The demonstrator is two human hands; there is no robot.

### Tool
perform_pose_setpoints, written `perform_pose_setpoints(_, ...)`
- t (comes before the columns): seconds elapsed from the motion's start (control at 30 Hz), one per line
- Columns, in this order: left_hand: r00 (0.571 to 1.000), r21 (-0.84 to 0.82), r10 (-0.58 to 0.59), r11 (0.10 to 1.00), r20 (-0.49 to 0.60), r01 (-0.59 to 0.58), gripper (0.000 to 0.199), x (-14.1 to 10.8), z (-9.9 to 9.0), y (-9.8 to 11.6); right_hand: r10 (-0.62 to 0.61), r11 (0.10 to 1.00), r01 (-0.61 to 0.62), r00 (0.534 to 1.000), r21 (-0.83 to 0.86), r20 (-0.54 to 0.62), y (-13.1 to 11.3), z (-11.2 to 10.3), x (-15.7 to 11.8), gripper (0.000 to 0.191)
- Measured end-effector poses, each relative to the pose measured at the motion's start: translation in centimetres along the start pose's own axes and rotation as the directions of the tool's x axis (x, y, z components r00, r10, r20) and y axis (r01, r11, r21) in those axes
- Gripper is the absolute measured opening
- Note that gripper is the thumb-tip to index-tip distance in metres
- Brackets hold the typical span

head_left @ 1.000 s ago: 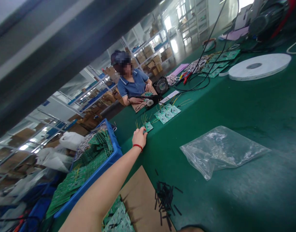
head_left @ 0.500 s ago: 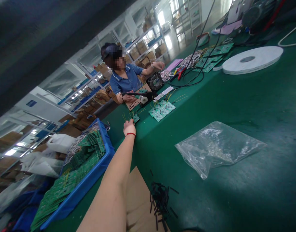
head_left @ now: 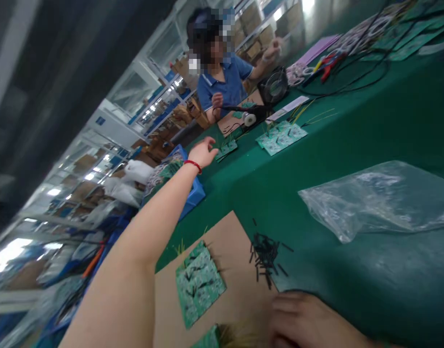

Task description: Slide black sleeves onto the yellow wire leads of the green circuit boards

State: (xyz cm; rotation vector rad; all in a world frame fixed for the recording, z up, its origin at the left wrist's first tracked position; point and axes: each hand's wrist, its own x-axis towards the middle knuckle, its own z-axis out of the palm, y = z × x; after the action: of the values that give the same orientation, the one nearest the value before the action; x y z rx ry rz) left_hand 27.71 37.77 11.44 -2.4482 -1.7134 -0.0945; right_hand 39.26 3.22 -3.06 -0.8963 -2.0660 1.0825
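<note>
My left hand [head_left: 203, 152], with a red string on the wrist, stretches far across the table. Its fingers are apart and look empty, just left of a small stack of green circuit boards [head_left: 227, 150] with thin wires. At the bottom edge is my right hand [head_left: 301, 316], blurred and partly cut off, its fingers bent over the cardboard sheet [head_left: 239, 241]. Whether it grips anything is hidden. Another circuit board panel [head_left: 202, 280] with black sleeves lies on the cardboard. Beside it is a board [head_left: 207, 338] with yellowish wires, near my right hand.
Loose black tubes [head_left: 265, 253] lie by the cardboard's right edge. A clear plastic bag [head_left: 381, 198] rests on the green table at right. Farther back are a wired board panel [head_left: 281, 137], a fan [head_left: 274, 86] and a co-worker [head_left: 225, 79]. A blue bin [head_left: 194, 195] stands left.
My left hand has come off the small boards and its fingers have spread. My right hand has entered at the bottom. The view has shifted, showing the boards on the cardboard.
</note>
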Motion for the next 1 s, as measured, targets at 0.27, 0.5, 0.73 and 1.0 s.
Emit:
perform_pose_setpoints(0.27,0.99,-0.201,-0.089,0.977,-0.108,0.066,0.021,-24.3,-10.4,-6.2,0.036,0.998,-0.043,0.991,0.053,0.126,-0.7,-1.5,-0.2,0.021)
perform_pose_setpoints(0.5,0.931,-0.377,-0.215,0.869,0.296,0.321,0.04,-36.4,-0.7,-13.7,0.073,0.997,-0.074,0.997,0.019,0.032,-0.3,-1.7,-0.1,0.025)
perform_pose_setpoints(0.73,0.967,-0.422,-0.097,0.886,0.235,0.192,0.088,-37.4,4.9,-12.4,0.135,0.986,-0.141,0.988,-0.086,-0.077,-0.4,-1.7,0.2,0.027)
perform_pose_setpoints(1.0,0.967,-0.476,-0.139,0.85,0.212,0.227,0.071,-37.5,4.8,-12.3,0.167,0.972,-0.18,0.981,-0.153,-0.094,-0.6,-1.4,0.7,0.026)
